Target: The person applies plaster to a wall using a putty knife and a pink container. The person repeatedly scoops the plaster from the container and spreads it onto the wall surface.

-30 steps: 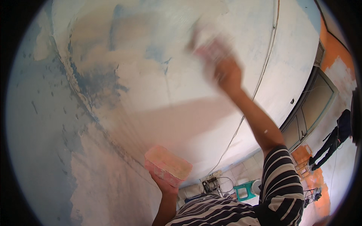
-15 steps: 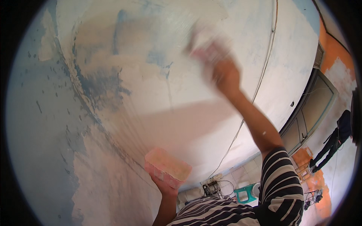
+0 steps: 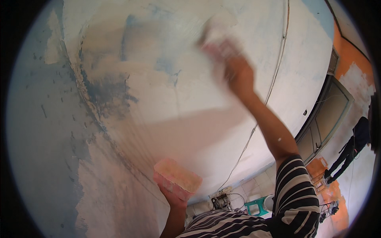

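Observation:
My left hand (image 3: 174, 198) grips a pink rectangular tub (image 3: 177, 178) from below and holds it low before the wall. Pale filler coats the inside of the tub and its rim. Up and to the right, my right hand (image 3: 240, 73) is closed round a putty knife (image 3: 220, 45), reddish near the fingers. Motion smears the blade, so its edge and its exact contact with the wall do not show clearly. The wall (image 3: 190, 91) carries whitish filler with blue patches showing through at the left.
A rough corner seam (image 3: 85, 93) meets a bluish wall (image 3: 35, 119) at left. A cable (image 3: 272, 85) runs down the worked wall. Below are a green stool (image 3: 257, 207), a bucket (image 3: 268, 203) and a small machine (image 3: 222, 201). By the door (image 3: 327, 115), a person (image 3: 351, 148) stands at right.
My right hand and the putty knife stay at nearly the same spot on the wall, still blurred. The view has shifted slightly. The tub remains in my left hand.

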Tool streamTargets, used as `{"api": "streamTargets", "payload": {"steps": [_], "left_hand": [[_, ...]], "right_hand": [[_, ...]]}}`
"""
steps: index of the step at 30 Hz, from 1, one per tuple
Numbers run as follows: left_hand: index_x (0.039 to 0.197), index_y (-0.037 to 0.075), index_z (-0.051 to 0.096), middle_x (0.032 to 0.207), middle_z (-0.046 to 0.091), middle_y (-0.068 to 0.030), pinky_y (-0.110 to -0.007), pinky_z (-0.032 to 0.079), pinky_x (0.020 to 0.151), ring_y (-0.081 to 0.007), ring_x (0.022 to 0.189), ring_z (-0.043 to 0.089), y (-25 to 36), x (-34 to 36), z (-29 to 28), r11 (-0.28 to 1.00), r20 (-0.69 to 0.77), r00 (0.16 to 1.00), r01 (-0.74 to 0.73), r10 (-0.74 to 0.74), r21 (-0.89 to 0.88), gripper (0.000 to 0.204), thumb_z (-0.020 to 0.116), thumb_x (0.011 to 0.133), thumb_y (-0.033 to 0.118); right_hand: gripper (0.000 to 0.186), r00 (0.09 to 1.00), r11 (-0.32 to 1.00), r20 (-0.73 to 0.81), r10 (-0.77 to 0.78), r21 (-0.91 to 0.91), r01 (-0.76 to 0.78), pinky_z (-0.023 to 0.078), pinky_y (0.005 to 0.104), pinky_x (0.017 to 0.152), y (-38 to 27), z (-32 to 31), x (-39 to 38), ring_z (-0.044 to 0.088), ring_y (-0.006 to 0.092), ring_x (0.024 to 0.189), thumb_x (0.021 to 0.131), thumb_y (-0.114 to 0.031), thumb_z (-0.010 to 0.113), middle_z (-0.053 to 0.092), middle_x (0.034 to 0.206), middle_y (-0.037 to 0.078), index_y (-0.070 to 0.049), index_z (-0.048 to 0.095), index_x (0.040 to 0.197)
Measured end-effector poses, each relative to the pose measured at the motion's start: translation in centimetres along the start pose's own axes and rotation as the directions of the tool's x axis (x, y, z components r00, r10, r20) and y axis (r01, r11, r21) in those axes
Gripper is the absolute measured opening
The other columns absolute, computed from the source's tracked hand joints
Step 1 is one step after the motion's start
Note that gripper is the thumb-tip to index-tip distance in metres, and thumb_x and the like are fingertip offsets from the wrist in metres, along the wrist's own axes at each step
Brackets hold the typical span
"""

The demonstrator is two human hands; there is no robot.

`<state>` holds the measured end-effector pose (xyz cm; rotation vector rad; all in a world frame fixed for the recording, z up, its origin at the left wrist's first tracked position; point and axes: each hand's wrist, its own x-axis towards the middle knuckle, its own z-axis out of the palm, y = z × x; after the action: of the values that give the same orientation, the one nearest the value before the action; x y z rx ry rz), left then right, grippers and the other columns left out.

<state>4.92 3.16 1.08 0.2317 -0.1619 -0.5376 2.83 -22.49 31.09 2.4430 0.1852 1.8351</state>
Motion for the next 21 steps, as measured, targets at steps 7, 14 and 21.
{"api": "streamTargets", "payload": {"steps": [7, 14, 21], "left_hand": [[0.138, 0.020, 0.048, 0.127, 0.059, -0.0008, -0.047, 0.053, 0.092, -0.0235, 0.114, 0.060, 0.1, 0.5, -2.6, 0.999, -0.034, 0.998, 0.043, -0.043, -0.006, 0.063, 0.043, 0.096, 0.067], [0.145, 0.022, 0.041, 0.138, 0.052, -0.0010, -0.048, 0.048, 0.101, -0.0254, 0.126, 0.053, -0.7, -1.1, -0.7, 0.997, 0.003, 1.000, -0.008, 0.007, 0.076, 0.067, 0.041, 0.096, 0.068], [0.145, 0.021, 0.041, 0.139, 0.052, -0.0011, -0.049, 0.047, 0.103, -0.0262, 0.127, 0.053, -1.1, -1.0, -2.7, 0.994, -0.039, 0.999, 0.019, -0.015, 0.111, 0.068, 0.042, 0.096, 0.068]], "right_hand": [[0.044, 0.721, 0.840, 0.437, -0.538, 0.343, 0.420, 0.048, 0.0400, 0.106, -5.8, 2.8, -8.7, 0.049, 0.0231, 0.136, 0.091, -0.009, 0.052, 0.050, 0.149, 0.004, -0.019, 0.058, 0.134], [0.035, 0.975, 0.988, -0.169, 0.142, 0.091, -0.128, 0.048, 0.0239, 0.065, -1.3, -2.9, 4.1, 0.061, 0.0110, 0.072, 0.088, 0.007, 0.058, 0.071, 0.097, 0.012, -0.003, 0.067, 0.120], [0.059, 0.788, 0.857, 0.341, -0.512, 0.136, 0.498, 0.049, 0.0399, 0.105, -6.4, 4.6, -9.3, 0.051, 0.0279, 0.134, 0.085, -0.004, 0.056, 0.051, 0.148, 0.011, -0.019, 0.052, 0.142]]}}
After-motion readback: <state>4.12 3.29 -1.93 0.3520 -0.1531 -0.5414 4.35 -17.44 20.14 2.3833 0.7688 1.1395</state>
